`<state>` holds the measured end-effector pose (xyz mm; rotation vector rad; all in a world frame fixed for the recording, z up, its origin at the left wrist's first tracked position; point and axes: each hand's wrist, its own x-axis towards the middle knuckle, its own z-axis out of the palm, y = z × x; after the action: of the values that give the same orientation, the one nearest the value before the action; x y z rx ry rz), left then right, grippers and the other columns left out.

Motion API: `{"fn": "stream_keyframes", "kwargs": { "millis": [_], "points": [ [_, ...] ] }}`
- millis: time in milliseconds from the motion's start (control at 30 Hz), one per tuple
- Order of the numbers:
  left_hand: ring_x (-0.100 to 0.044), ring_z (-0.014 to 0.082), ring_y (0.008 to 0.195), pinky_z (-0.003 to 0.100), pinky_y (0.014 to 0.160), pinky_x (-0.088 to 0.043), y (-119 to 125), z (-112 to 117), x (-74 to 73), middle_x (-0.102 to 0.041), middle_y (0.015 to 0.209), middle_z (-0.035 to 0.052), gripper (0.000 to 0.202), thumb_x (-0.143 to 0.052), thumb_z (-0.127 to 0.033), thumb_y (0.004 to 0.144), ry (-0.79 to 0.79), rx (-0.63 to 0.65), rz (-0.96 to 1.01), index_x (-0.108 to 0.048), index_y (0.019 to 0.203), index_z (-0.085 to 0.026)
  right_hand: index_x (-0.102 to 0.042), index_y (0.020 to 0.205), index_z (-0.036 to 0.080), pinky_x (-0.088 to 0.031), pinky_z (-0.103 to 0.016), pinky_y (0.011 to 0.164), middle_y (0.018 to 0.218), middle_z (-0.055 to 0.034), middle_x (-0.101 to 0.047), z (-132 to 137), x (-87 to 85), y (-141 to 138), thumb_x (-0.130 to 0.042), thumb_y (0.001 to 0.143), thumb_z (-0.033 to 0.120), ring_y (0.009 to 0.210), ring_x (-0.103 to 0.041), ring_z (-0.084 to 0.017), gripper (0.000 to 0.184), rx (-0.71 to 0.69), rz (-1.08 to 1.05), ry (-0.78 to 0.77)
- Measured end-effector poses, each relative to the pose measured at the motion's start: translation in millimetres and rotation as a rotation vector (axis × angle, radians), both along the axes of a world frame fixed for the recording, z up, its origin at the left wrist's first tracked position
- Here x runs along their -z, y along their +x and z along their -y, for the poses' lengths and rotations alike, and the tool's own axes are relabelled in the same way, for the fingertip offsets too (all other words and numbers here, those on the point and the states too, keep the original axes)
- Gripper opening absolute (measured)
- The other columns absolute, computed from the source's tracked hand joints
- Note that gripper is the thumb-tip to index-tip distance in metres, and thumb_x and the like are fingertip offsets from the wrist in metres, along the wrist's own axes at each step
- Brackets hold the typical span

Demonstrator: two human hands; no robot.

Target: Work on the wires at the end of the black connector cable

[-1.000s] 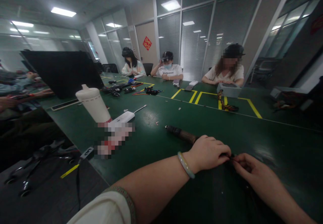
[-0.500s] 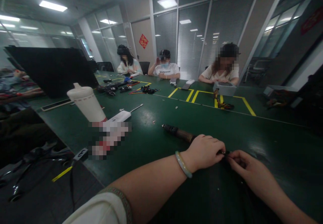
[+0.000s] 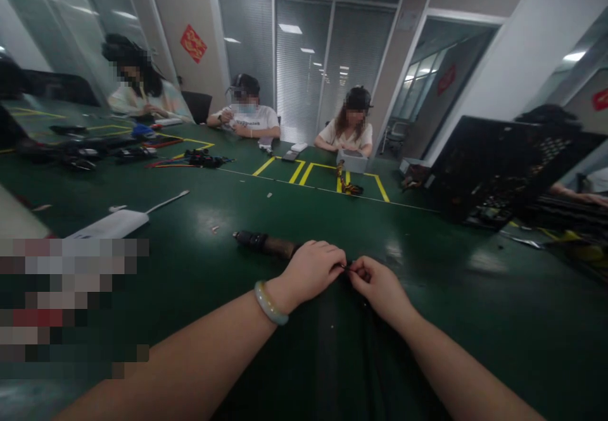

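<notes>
Frame centre: left hand (image 3: pixel 313 272), right hand (image 3: pixel 380 288) | fingers pinched on small dark piece (image 3: pixel 347 268) | loose pinch could drop it

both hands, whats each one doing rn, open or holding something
Left hand: closed, fingertips on a small dark piece, too small to identify.
Right hand: closed, fingertips pinching at the same small dark piece.

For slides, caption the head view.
Left hand and right hand pinch something dark near a tool on a green tabletop.
</notes>
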<state>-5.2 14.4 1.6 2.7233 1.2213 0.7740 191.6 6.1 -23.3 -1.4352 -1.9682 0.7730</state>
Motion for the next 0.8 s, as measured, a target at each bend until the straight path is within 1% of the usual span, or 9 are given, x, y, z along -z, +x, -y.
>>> {"fn": "stream_keyframes", "kwargs": {
  "millis": [133, 233, 300, 400, 600, 800],
  "points": [
    [-0.059, 0.0191, 0.095, 0.034, 0.086, -0.040, 0.6, -1.8, 1.8, -0.066, 0.095, -0.0006, 0.008, -0.060, -0.021, 0.087, 0.001, 0.040, -0.001, -0.063, 0.093, -0.024, -0.060, 0.084, 0.019, -0.039, -0.020, 0.055, 0.068, 0.0023, -0.063, -1.0, 3.5, 0.7, -0.056, 0.083, 0.028, 0.060, -0.056, -0.012, 0.010, 0.018, 0.009, 0.020],
    [-0.059, 0.0196, 0.092, 0.035, 0.084, -0.041, 1.4, -3.2, 3.5, -0.066, 0.096, -0.0005, 0.012, -0.062, -0.022, 0.085, -0.013, 0.014, 0.013, -0.062, 0.097, -0.024, -0.061, 0.084, 0.019, -0.038, -0.019, 0.054, 0.068, 0.0031, -0.062, -1.0, 5.2, 0.9, -0.058, 0.082, 0.026, 0.059, -0.055, -0.011, 0.007, 0.021, -0.001, 0.018],
    [-0.059, 0.0200, 0.091, 0.034, 0.082, -0.041, 1.9, -4.7, 4.9, -0.065, 0.095, -0.0001, 0.012, -0.062, -0.023, 0.084, -0.025, -0.004, 0.010, -0.062, 0.096, -0.023, -0.061, 0.085, 0.019, -0.037, -0.019, 0.053, 0.069, 0.0033, -0.062, -0.8, 6.0, 1.4, -0.059, 0.082, 0.025, 0.059, -0.055, -0.011, 0.007, 0.035, -0.001, 0.026],
    [-0.059, 0.0201, 0.091, 0.035, 0.082, -0.041, 2.5, -7.9, 7.1, -0.065, 0.095, -0.0001, 0.009, -0.059, -0.022, 0.085, -0.027, 0.014, -0.003, -0.062, 0.093, -0.024, -0.063, 0.086, 0.020, -0.037, -0.018, 0.052, 0.069, 0.0035, -0.063, -0.9, 6.5, 2.5, -0.060, 0.082, 0.027, 0.058, -0.054, -0.010, 0.009, 0.044, 0.017, 0.020],
    [-0.059, 0.0211, 0.092, 0.035, 0.082, -0.042, 2.0, -10.3, 7.9, -0.066, 0.098, 0.0004, 0.012, -0.057, -0.023, 0.084, -0.017, 0.043, -0.001, -0.063, 0.095, -0.026, -0.064, 0.088, 0.020, -0.039, -0.018, 0.054, 0.072, 0.0033, -0.065, 1.8, 1.7, 3.5, -0.061, 0.083, 0.027, 0.060, -0.056, -0.009, 0.009, 0.052, 0.024, 0.013],
    [-0.060, 0.0216, 0.091, 0.035, 0.080, -0.043, 2.0, -9.2, 6.7, -0.066, 0.098, 0.0010, 0.013, -0.057, -0.026, 0.085, -0.035, -0.004, -0.003, -0.061, 0.097, -0.025, -0.064, 0.089, 0.020, -0.039, -0.019, 0.055, 0.074, 0.0027, -0.065, 3.4, -1.6, 4.3, -0.061, 0.084, 0.027, 0.061, -0.057, -0.010, 0.009, 0.028, 0.013, 0.001]
  ]
}}
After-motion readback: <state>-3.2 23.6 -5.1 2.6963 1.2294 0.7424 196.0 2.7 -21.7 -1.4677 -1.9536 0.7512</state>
